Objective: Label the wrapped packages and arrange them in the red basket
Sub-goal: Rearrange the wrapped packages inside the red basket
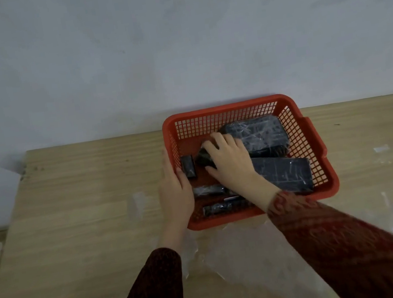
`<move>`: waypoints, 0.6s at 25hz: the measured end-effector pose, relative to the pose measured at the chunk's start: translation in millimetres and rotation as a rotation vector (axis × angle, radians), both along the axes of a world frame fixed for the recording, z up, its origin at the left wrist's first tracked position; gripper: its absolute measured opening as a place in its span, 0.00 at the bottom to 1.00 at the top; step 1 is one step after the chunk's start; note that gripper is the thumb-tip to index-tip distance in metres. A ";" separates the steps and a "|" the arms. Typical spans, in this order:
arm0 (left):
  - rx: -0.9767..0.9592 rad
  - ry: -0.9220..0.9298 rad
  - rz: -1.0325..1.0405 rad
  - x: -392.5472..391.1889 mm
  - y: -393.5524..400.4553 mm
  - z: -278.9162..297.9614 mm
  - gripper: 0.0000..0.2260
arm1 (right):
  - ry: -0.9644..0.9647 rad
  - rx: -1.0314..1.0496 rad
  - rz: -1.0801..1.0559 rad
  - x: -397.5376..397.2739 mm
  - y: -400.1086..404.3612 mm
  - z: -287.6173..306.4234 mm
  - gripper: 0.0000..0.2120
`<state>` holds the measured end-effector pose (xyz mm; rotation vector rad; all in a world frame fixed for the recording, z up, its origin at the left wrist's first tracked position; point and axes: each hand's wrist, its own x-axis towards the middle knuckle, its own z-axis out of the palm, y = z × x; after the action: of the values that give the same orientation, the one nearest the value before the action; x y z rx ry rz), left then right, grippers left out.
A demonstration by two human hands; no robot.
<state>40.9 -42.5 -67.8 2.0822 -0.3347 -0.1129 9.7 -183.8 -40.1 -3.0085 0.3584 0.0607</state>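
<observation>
A red plastic basket (298, 117) stands on the wooden table at centre right. Inside it lie several dark packages wrapped in clear film: a big block (260, 133) at the back, a flat one (286, 173) at the right, a small one (188, 166) at the left, and two slim ones (208, 190) (222, 207) near the front. My right hand (231, 161) reaches into the basket and grips a small dark package (203, 159) in the middle. My left hand (175, 191) rests against the basket's left wall, thumb over the rim.
A crumpled sheet of clear film (245, 252) lies on the table in front of the basket. Small scraps of film (380, 148) sit at the right and one (138, 202) left of the basket. A grey wall rises right behind the table.
</observation>
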 end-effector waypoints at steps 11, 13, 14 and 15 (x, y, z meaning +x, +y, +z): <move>-0.026 -0.004 0.028 -0.6 -0.2 -0.2 0.24 | 0.264 0.294 -0.032 64.4 -33.0 11.0 0.17; -0.039 0.013 0.023 -0.6 0.4 1.5 0.24 | 0.284 0.514 -0.029 74.5 -52.0 22.1 0.12; -0.042 0.015 0.020 -0.7 0.4 2.9 0.24 | 0.314 0.592 -0.030 79.9 -58.5 24.8 0.13; -0.041 0.017 0.018 -1.0 0.9 4.1 0.24 | 0.353 0.666 -0.034 85.7 -62.5 24.0 0.12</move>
<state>39.9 -41.6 -63.7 2.0419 -0.3048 -0.1121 95.4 -246.3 -16.2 -2.3214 0.3349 0.5869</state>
